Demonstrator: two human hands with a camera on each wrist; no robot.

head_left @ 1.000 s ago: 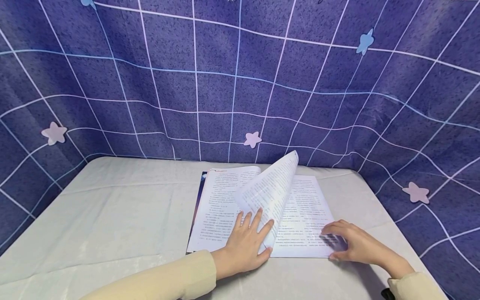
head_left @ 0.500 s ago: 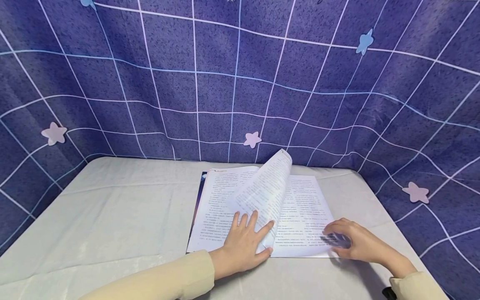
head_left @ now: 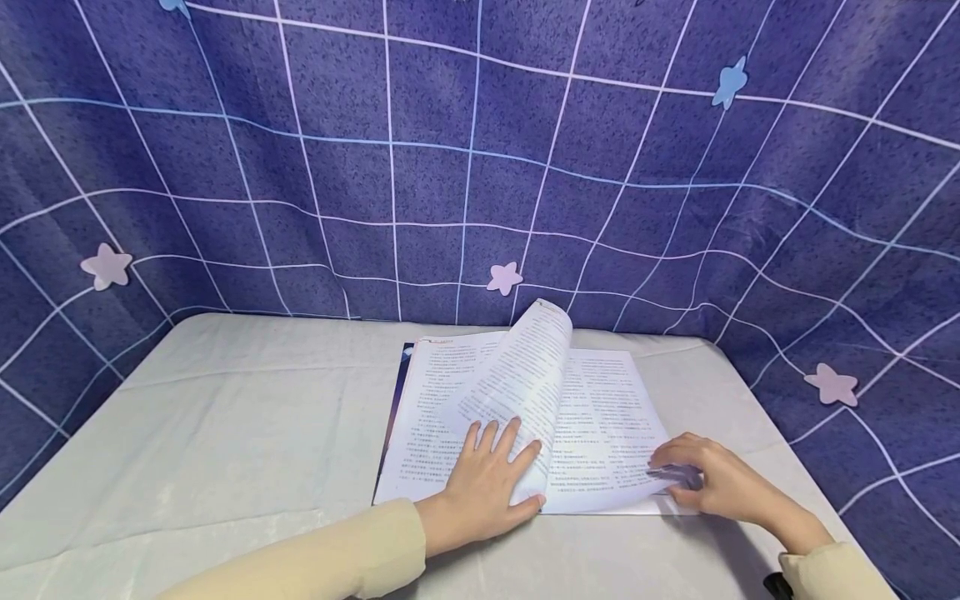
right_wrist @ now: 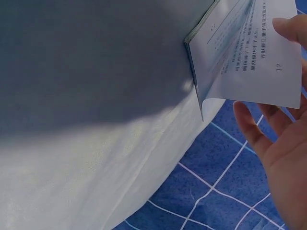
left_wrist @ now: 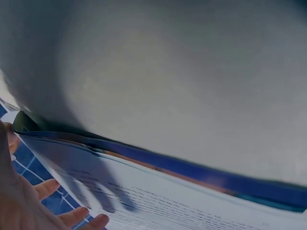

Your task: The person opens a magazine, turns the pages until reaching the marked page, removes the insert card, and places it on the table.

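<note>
An open book (head_left: 429,417) with dense printed text lies on the bed-like grey surface, its dark blue cover edge (left_wrist: 192,170) showing in the left wrist view. My left hand (head_left: 483,483) rests near the spine with fingers spread over the left side. A loose leaf (head_left: 534,367) curls up from under that hand, its top corner in the air. At the lower right corner, my right hand (head_left: 720,487) pinches a page (right_wrist: 278,76) between thumb and fingers. That page's lower edge bows up off the pages beneath.
A pale grey cloth (head_left: 247,433) covers the surface around the book. Behind and to the right hangs a blue curtain (head_left: 435,192) with a white grid and star shapes. A small black object (head_left: 777,586) shows beside the right sleeve.
The curled leaf has tipped leftward. The right hand has shifted slightly right, and the page at its fingers has risen off the book's lower right corner. The left hand stays nearly in place.
</note>
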